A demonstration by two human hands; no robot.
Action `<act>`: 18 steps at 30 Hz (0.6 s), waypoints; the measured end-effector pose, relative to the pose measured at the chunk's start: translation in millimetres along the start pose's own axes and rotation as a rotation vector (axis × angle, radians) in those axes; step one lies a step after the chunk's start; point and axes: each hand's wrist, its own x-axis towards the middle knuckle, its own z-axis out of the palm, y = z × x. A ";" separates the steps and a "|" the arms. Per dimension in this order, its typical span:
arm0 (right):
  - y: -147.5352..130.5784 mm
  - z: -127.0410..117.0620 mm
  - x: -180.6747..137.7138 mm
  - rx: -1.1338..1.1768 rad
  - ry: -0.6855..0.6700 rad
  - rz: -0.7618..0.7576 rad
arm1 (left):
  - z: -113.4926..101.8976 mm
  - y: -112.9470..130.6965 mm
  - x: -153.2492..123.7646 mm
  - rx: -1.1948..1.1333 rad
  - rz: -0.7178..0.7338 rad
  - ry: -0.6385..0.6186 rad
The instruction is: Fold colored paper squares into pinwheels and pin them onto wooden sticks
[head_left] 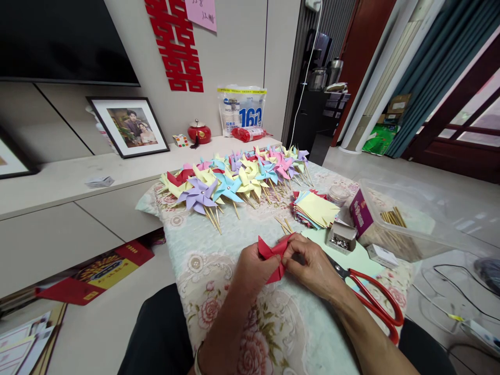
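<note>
Between my two hands, above the near part of the table, is a red paper pinwheel (278,274) with its blades partly folded in. My left hand (253,266) grips it from the left, thumb pressed near its centre. From the right, my right hand (307,259) pinches the paper by the middle; whatever its fingertips cover there is hidden. Red-handled scissors (371,297) lie just right of my right hand, their blades partly under that wrist. Beyond my hands, several thin wooden sticks (284,225) rest near a stack of coloured paper (315,209).
Finished pinwheels (228,188) in several colours cover the far side of the table. At the right stand a small open box of metal pins (341,238), a small white box (383,255) and a clear plastic bin (410,229) with sticks. A flowered tablecloth (211,312) covers the table.
</note>
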 end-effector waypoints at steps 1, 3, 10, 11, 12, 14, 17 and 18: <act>-0.3 -0.2 0.2 -0.001 0.001 -0.001 | 0.4 0.7 -0.4 0.006 -0.001 0.002; -0.2 -0.5 0.4 -0.005 0.003 -0.002 | 1.1 1.4 -0.4 0.016 -0.001 0.008; 1.3 1.6 -0.4 -0.020 0.002 0.005 | -0.2 -3.6 2.3 -0.015 0.020 0.008; 0.9 2.0 -0.5 -0.017 0.007 -0.002 | -0.6 -4.0 2.1 -0.047 0.018 0.002; 0.3 1.9 -0.5 -0.018 0.019 -0.008 | -1.1 -3.9 1.7 -0.089 0.012 -0.003; -1.6 -1.5 -0.8 -0.048 0.068 -0.023 | -1.9 -2.6 0.4 -0.182 -0.010 0.010; -4.9 -19.5 -3.8 -0.176 0.175 -0.066 | -2.2 1.1 -1.6 -0.311 -0.053 0.067; -5.4 -29.2 -5.9 -0.234 0.212 -0.075 | -2.2 2.6 -2.0 -0.350 -0.062 0.086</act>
